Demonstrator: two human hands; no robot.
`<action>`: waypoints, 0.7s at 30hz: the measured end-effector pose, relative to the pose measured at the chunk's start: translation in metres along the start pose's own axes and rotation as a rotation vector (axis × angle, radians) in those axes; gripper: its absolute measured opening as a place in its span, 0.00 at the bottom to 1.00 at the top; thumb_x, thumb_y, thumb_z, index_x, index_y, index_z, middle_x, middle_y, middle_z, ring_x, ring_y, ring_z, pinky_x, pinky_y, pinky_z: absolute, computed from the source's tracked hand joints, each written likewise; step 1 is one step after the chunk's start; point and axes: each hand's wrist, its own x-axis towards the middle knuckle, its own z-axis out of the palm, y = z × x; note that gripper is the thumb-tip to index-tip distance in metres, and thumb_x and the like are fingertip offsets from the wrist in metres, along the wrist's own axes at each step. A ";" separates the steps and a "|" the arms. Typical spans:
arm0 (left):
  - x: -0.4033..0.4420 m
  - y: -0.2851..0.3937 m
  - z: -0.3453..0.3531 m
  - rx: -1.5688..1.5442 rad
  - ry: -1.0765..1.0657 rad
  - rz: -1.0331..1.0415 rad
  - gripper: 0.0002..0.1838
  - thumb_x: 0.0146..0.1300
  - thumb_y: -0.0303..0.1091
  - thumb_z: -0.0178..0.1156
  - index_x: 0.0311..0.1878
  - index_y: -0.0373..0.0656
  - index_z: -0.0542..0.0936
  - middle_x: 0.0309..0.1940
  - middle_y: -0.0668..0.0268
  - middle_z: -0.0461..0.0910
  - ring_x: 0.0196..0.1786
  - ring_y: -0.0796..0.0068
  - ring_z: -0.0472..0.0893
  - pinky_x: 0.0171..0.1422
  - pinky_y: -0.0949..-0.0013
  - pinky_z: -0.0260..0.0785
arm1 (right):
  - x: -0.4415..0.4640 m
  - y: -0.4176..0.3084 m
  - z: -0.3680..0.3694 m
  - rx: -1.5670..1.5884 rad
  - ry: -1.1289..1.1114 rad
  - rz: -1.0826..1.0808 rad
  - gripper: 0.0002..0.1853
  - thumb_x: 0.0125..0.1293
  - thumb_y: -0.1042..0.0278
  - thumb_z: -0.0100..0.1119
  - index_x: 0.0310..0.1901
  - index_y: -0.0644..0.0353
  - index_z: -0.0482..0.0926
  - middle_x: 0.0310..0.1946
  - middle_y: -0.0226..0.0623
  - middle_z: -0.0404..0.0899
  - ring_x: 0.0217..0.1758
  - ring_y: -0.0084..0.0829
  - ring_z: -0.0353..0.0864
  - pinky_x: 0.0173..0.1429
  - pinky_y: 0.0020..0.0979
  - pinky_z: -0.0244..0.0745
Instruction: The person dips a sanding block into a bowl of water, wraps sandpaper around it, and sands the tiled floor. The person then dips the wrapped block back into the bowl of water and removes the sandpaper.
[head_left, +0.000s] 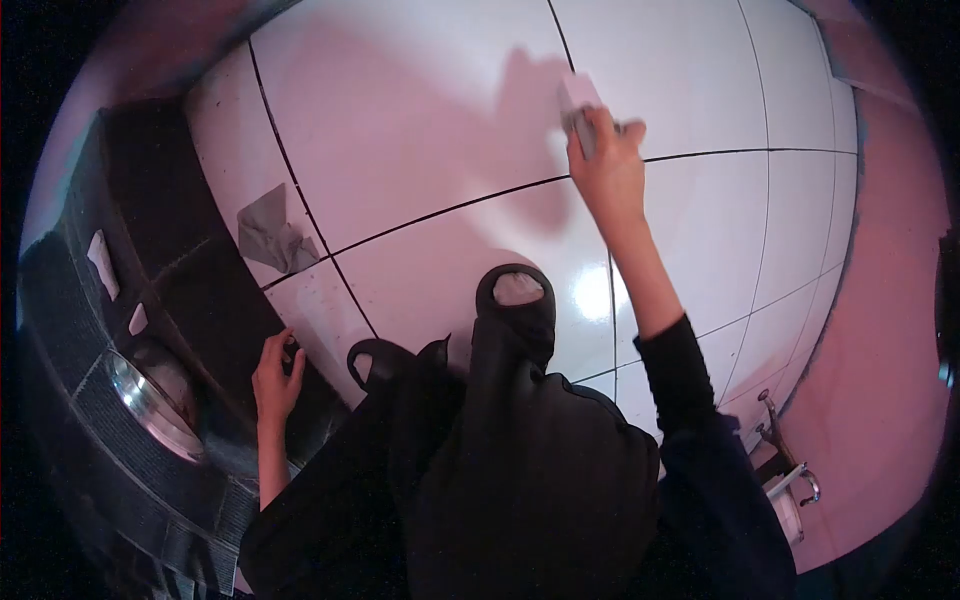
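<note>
My right hand (608,165) is stretched out over the white tiled floor (420,120), its fingers closed round a small pale block-like thing with a grey part (580,100). What exactly it is I cannot make out; its far end is blurred and seems to be at the floor. My left hand (277,375) hangs low beside the black tiled step (195,300), fingers loosely bent and apart, with nothing in it. A crumpled grey cloth (270,232) lies on the floor by the step, ahead of my left hand.
On the black step stand a shiny metal bowl (150,405) and two white pieces (102,264). My feet in dark slippers (515,290) are on the tiles. At the right, a pink wall (890,330) carries metal taps (808,485).
</note>
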 end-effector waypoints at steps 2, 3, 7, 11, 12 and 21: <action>0.000 0.000 0.001 -0.005 0.012 0.011 0.20 0.58 0.31 0.60 0.56 0.43 0.73 0.43 0.64 0.76 0.33 0.70 0.76 0.41 0.68 0.71 | 0.043 -0.005 0.020 -0.032 0.009 -0.037 0.19 0.55 0.65 0.63 0.49 0.52 0.72 0.37 0.56 0.68 0.32 0.53 0.77 0.31 0.43 0.79; 0.001 0.000 0.001 -0.006 0.025 0.027 0.20 0.59 0.31 0.60 0.56 0.43 0.73 0.43 0.64 0.76 0.33 0.70 0.76 0.41 0.68 0.71 | 0.066 -0.012 0.025 -0.035 0.038 -0.049 0.19 0.55 0.64 0.63 0.49 0.52 0.72 0.37 0.57 0.69 0.32 0.54 0.77 0.32 0.43 0.79; 0.000 0.001 0.001 0.007 0.048 0.059 0.20 0.59 0.32 0.60 0.56 0.44 0.73 0.43 0.65 0.76 0.33 0.70 0.75 0.40 0.68 0.71 | 0.172 -0.002 0.076 -0.208 0.161 -0.442 0.11 0.65 0.62 0.48 0.39 0.60 0.76 0.41 0.43 0.77 0.32 0.53 0.78 0.43 0.48 0.76; -0.004 0.004 -0.001 0.028 0.014 0.004 0.20 0.59 0.33 0.59 0.55 0.43 0.73 0.43 0.65 0.76 0.33 0.70 0.75 0.39 0.68 0.71 | 0.192 -0.054 0.029 -0.053 -0.077 0.070 0.13 0.66 0.62 0.45 0.37 0.59 0.77 0.41 0.41 0.77 0.33 0.47 0.80 0.51 0.49 0.72; -0.003 0.003 0.000 0.028 0.020 0.005 0.20 0.59 0.33 0.60 0.55 0.43 0.73 0.43 0.65 0.76 0.33 0.70 0.75 0.39 0.68 0.71 | 0.182 -0.043 0.032 -0.055 -0.073 0.070 0.13 0.66 0.62 0.45 0.37 0.59 0.77 0.41 0.41 0.77 0.33 0.47 0.80 0.51 0.49 0.72; -0.003 -0.001 0.001 0.023 0.015 0.023 0.21 0.58 0.33 0.60 0.55 0.43 0.73 0.43 0.63 0.77 0.35 0.69 0.76 0.41 0.67 0.72 | -0.046 0.009 -0.026 -0.037 -0.141 0.011 0.18 0.57 0.65 0.63 0.49 0.53 0.73 0.39 0.55 0.67 0.32 0.53 0.78 0.33 0.44 0.79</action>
